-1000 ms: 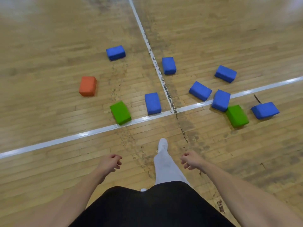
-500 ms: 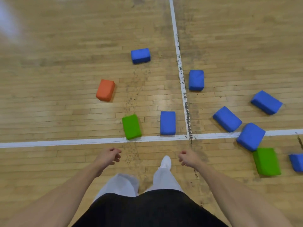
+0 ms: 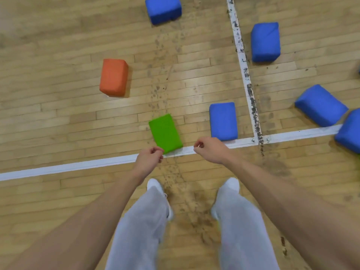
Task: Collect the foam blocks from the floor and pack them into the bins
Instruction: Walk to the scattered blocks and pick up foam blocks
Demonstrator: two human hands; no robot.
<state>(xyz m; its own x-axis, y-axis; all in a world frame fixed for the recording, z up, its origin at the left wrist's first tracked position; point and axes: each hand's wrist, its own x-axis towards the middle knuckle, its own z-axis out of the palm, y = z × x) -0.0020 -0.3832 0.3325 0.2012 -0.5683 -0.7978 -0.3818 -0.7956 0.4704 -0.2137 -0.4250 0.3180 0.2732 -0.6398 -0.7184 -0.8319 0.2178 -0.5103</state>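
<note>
Scattered over wooden gym floor [image 3: 58, 117]: blue fabric-covered foam blocks [image 3: 223, 121] from centre to right edge, orange foam block [image 3: 114, 77] upper left, green foam block [image 3: 165, 133] centre. Likely light, squashy, non-slip; best pinched across narrow width. Left grip [image 3: 149, 159] and right grip [image 3: 211, 151] loosely curled, empty, just below green. No bins in view.

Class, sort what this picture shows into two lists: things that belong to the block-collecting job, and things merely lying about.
Belongs to the job: green block, orange block, nearest blue block, other blue blocks, left hand, right hand. No bin in view.

Merely there: wooden floor, white floor lines, dark scuff marks.
</note>
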